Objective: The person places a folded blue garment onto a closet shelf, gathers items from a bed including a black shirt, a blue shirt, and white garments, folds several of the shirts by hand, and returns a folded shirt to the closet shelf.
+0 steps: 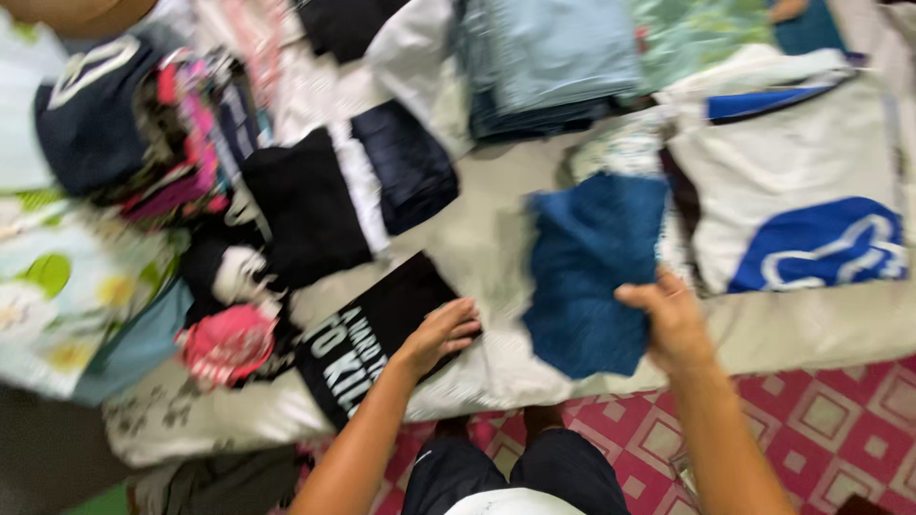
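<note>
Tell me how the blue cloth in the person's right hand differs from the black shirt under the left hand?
The blue cloth is plain, while the black shirt carries white lettering. The blue cloth is lifted, gripped at its edge by the right hand; the black shirt lies flat on the bed, with the left hand resting on it. Both are folded clothes, blurred in this view.

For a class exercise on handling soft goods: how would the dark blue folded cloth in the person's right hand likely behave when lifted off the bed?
The dark blue cloth probably flops: it hangs bent from the right hand instead of holding flat. It seems light, since one hand raises it at an edge. Its folds may slip open, as only that edge is gripped.
</note>
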